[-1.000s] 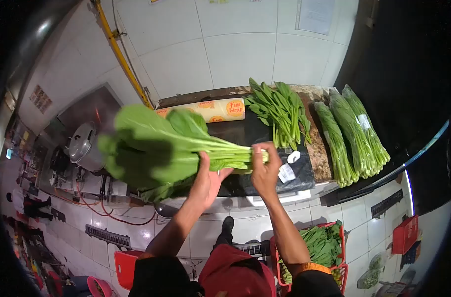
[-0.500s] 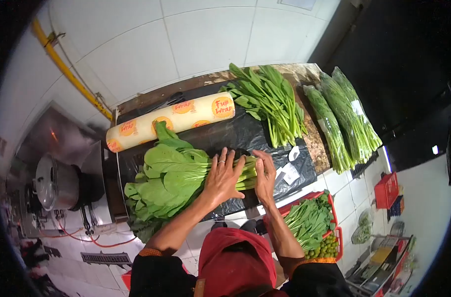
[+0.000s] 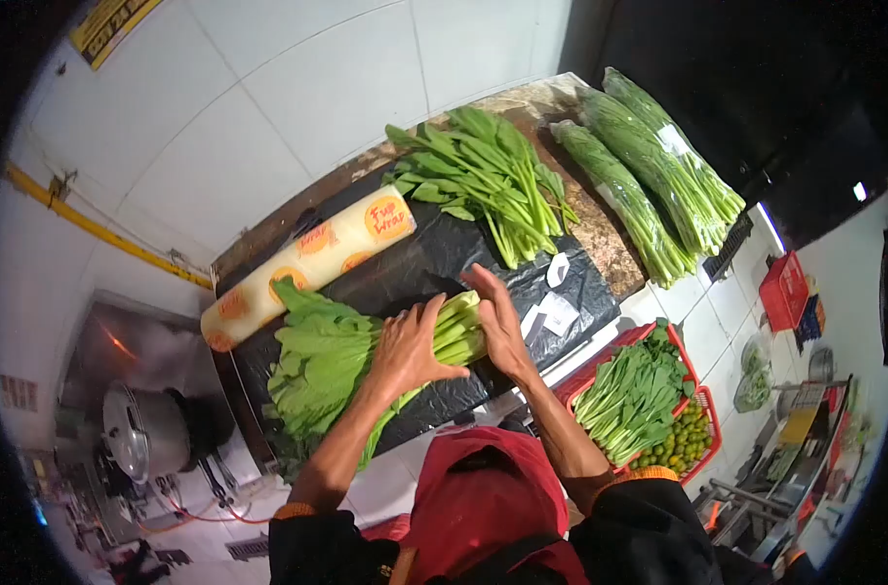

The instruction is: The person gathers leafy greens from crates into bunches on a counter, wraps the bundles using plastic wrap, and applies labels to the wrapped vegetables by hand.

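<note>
A bunch of broad-leaved greens lies on black plastic, leaves to the left and pale stems to the right. Across the stems is my left hand, its fingers over the top and its thumb along the near side. My right hand has its fingers extended, the palm side touching or very near the stem ends. Behind the hands, a second bunch of leafy greens rests loose on the plastic. White paper tags lie just right of my right hand.
A large roll of Fun Wrap film lies at the back left. Plastic-bagged greens are on the right end of the table. Below stands a red crate with more greens and small green fruit. A metal pot is left.
The view has turned, so the table appears tilted. My right hand's fingers have straightened at the stem ends. My left hand stays on the bunch, and the stems look gathered more tightly.
</note>
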A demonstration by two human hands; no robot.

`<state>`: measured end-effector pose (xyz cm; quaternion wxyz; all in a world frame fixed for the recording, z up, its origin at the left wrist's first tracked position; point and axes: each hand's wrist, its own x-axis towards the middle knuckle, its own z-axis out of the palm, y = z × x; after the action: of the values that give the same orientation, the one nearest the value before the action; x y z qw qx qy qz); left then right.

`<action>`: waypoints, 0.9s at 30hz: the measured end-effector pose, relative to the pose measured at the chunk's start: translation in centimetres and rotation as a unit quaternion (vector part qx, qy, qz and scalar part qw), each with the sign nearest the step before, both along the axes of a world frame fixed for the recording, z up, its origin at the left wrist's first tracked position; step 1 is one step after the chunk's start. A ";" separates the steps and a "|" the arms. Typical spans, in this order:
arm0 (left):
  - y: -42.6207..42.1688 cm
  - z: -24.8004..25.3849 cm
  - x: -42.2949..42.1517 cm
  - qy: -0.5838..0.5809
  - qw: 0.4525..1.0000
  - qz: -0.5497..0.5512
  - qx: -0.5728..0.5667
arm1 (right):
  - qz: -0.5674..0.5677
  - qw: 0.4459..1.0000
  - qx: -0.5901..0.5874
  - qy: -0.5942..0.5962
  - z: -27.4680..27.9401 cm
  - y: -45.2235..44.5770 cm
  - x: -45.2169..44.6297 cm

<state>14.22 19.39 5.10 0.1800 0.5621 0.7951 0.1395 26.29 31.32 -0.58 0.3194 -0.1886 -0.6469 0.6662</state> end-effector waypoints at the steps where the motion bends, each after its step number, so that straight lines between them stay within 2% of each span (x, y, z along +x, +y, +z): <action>1: -0.1 0.7 0.3 0.006 1.000 -0.010 -0.001 | -0.025 0.999 0.020 0.043 0.1 0.3 0.1; 2: -0.2 1.2 0.8 0.060 0.997 -0.018 0.035 | -0.002 0.993 0.113 -0.044 0.0 0.4 -0.7; 3: -0.1 1.4 1.1 0.109 0.991 -0.028 0.069 | 0.062 0.994 0.092 -0.024 -0.2 -0.3 -0.1; 5: 0.3 1.2 1.3 0.098 0.994 -0.045 0.034 | 0.115 0.989 0.084 0.030 -0.7 1.0 -0.3; 7: 0.4 0.9 1.4 0.104 0.992 -0.028 0.061 | 0.047 0.993 -0.066 0.086 -1.4 2.2 -0.1; 9: 0.7 1.5 1.6 0.117 0.990 -0.039 0.066 | 0.133 0.987 0.087 -0.031 -2.0 1.4 -0.4; 10: 0.7 1.2 1.5 0.075 0.996 -0.016 0.039 | 0.178 0.984 -0.026 0.009 -2.6 0.8 -0.7; 11: 0.8 1.0 1.4 0.035 0.999 0.011 0.013 | 0.134 0.991 -0.010 0.019 -2.9 1.3 -0.6; 13: 0.9 1.1 1.3 0.045 0.999 0.015 0.004 | 0.077 0.990 -0.092 0.079 -3.4 2.8 -0.1; 14: 0.8 0.7 1.3 0.045 0.999 0.010 -0.002 | 0.051 0.994 -0.072 0.065 -2.6 3.4 0.7; 15: 0.7 0.4 1.1 0.047 0.999 0.002 -0.009 | 0.060 0.997 -0.042 -0.011 -1.6 3.8 1.8; 18: 1.2 -0.3 1.0 0.036 0.999 0.002 0.011 | 0.055 0.995 -0.077 0.004 -1.6 4.1 4.2; 20: 1.4 -0.9 1.1 0.045 0.998 0.002 0.045 | 0.022 1.000 -0.003 -0.005 -1.5 4.2 5.4; 21: 1.4 -1.1 1.1 0.045 0.998 0.000 0.043 | 0.020 1.000 -0.006 -0.005 -1.3 3.8 5.6; 23: 1.5 -1.1 1.1 0.059 0.997 0.002 0.054 | 0.001 0.988 0.148 -0.048 -0.6 2.6 5.8; 25: 1.2 -0.5 1.4 0.054 0.997 0.012 0.053 | -0.015 0.989 0.147 -0.020 -0.1 1.2 5.8; 27: 1.2 -0.6 1.4 0.153 0.984 -0.021 0.093 | -0.048 0.984 0.169 -0.013 -1.2 0.2 6.0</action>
<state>15.66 20.58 4.52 0.0062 0.6079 0.7846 0.1219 32.26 31.47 -1.74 0.3703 -0.1715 -0.7441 0.5290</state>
